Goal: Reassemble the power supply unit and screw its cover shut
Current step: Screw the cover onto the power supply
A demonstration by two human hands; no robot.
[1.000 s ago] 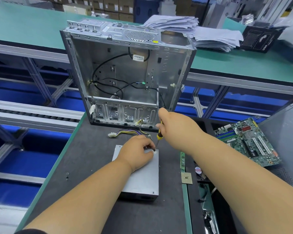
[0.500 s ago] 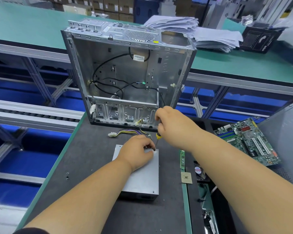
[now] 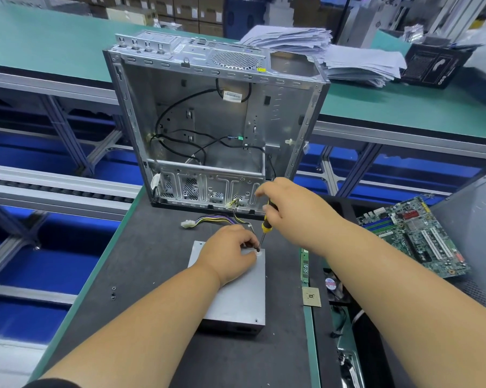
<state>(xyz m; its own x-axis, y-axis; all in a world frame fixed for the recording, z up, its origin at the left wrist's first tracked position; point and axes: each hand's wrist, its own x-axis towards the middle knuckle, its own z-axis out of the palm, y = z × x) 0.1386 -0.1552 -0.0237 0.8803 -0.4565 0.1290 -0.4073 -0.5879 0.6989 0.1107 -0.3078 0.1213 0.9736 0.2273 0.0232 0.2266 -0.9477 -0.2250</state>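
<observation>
- Clearly, from the head view, the step in hand looks like driving a screw into the far right corner of the power supply, a grey metal box lying flat on the dark tabletop, just in front of the open computer case.
- Both hands are together over that corner. The right hand is wrapped round the yellow-and-black screwdriver, whose tip meets the cover at the screw.
- The left hand rests on the cover with its fingers curled in beside the tip; whether they pinch the screw or only steady it I cannot tell.
- To do this well, I would keep the shaft upright over the screw, press down while turning, and hold the box firmly so that it does not slide on the mat.
- Risk, as I judge it: a tilted tip could slip out and scratch the cover or nick the left fingers.
- A bundle of coloured wires runs from the box's far end toward the case; best kept clear of the seam.
- Two small loose screws lie on the mat to the left, well apart from the box.
- To the right lie a green circuit board and a small square chip.
- Beyond, a green bench carries a stack of papers, with blue framing below.
</observation>
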